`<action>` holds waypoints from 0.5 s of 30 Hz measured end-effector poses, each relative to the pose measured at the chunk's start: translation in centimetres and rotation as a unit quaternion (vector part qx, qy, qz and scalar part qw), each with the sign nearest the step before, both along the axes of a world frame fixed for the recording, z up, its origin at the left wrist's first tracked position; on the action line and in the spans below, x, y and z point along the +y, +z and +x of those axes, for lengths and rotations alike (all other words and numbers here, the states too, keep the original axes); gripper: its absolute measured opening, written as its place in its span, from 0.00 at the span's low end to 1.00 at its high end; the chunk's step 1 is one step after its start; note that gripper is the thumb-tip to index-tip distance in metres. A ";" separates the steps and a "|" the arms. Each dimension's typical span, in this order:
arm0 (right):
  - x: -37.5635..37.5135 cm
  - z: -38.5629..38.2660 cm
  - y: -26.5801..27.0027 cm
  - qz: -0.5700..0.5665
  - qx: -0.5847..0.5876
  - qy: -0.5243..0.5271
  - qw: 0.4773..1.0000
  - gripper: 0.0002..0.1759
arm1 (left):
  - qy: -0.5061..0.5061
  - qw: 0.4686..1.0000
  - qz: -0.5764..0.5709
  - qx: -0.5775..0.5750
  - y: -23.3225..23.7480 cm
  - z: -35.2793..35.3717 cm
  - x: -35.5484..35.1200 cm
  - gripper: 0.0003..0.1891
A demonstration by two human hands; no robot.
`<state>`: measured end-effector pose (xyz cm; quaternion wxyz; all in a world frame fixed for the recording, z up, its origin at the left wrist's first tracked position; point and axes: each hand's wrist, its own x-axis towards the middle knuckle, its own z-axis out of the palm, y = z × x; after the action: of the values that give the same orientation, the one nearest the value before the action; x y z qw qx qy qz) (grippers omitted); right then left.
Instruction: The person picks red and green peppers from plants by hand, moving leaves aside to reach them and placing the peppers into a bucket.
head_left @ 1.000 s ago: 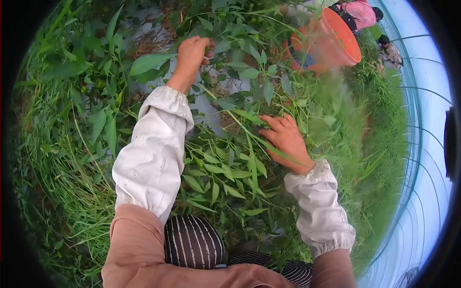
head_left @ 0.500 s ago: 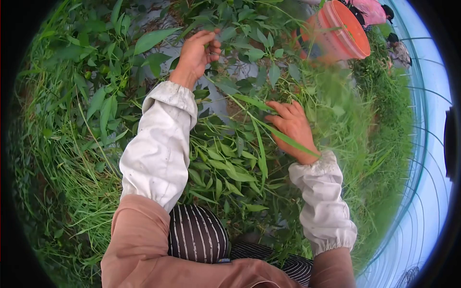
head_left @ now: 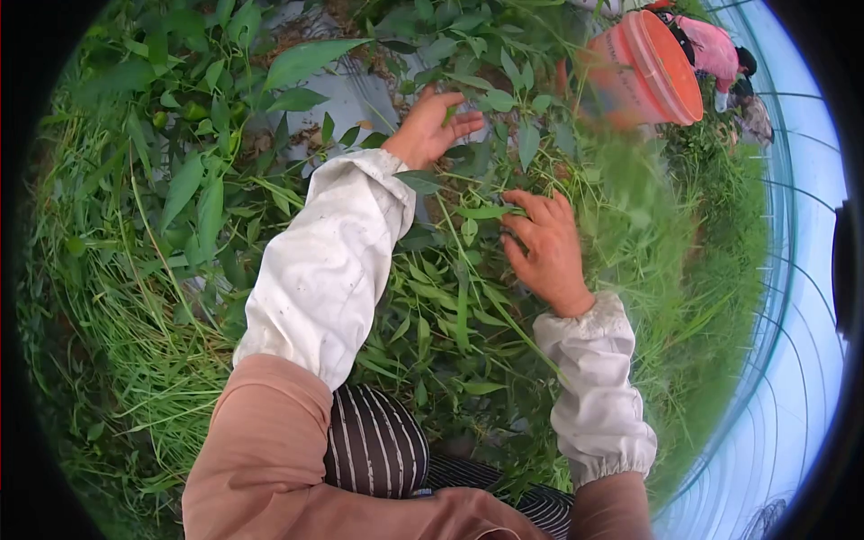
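My left hand (head_left: pixel 434 128) reaches in among the leafy pepper plants (head_left: pixel 526 135), palm partly turned up and fingers apart. A small bit of green shows beside its thumb. Lower and to the right, my right hand (head_left: pixel 546 247) is back-side up, its fingers spread and slightly bent over thin stems and foliage. A long grass blade (head_left: pixel 490 212) lies by its fingertips. White sleeve covers wrap both forearms. Below and between the hands, a dense clump of narrow leaves (head_left: pixel 432 301) fills the space.
An orange-red bucket (head_left: pixel 639 72) stands beyond my right hand. Two people (head_left: pixel 711 49) crouch at the far upper right. Green peppers (head_left: pixel 193 111) hang at the upper left. Grey ground sheeting (head_left: pixel 346 94) shows between plants; tall grass (head_left: pixel 171 378) grows at left, and a plastic greenhouse wall (head_left: pixel 801 297) curves along the right.
My left hand has moved right and slightly down, its fingers opening out. My right hand stays near the same spot, and the long grass blade across it has slipped off.
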<state>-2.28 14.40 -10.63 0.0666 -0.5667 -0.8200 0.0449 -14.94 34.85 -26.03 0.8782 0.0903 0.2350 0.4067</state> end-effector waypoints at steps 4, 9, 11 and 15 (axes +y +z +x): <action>0.0 -0.1 -0.2 0.008 0.001 -0.004 1.000 0.12 | 0.107 0.994 0.005 -0.024 0.3 -0.3 0.8 0.35; 0.2 -0.1 -0.2 -0.008 0.000 0.002 1.000 0.14 | 0.123 0.992 -0.002 0.025 0.2 -1.3 2.1 0.35; 0.3 0.1 -0.3 -0.009 0.007 0.004 1.000 0.14 | 0.109 0.990 0.083 0.023 0.8 -1.6 1.5 0.25; 0.3 0.1 -0.3 -0.006 0.008 0.008 1.000 0.13 | 0.062 0.992 0.112 -0.021 2.2 -3.2 1.6 0.17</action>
<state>-2.19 14.69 -10.97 0.0697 -0.5602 -0.8236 0.0548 -18.12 36.45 -23.86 0.8403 0.1644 0.1747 0.4862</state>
